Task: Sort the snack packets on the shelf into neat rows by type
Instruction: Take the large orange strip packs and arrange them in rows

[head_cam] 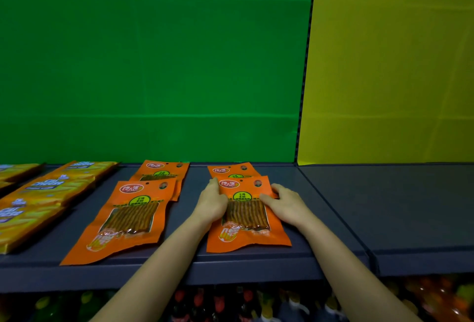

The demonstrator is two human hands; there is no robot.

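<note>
Four orange packets [123, 221] — left hand [213, 203], right hand [286, 202] touching one.

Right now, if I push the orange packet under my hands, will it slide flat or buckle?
It will likely slide easily: the orange packet is glossy film lying flat on the smooth shelf. It is probably floppy when lifted, since its thin bottom edge is wavy. It looks light, as only thin sticks show through its window.

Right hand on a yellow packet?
No, the right hand rests on the front-right orange packet, with the left hand on it too.
</note>
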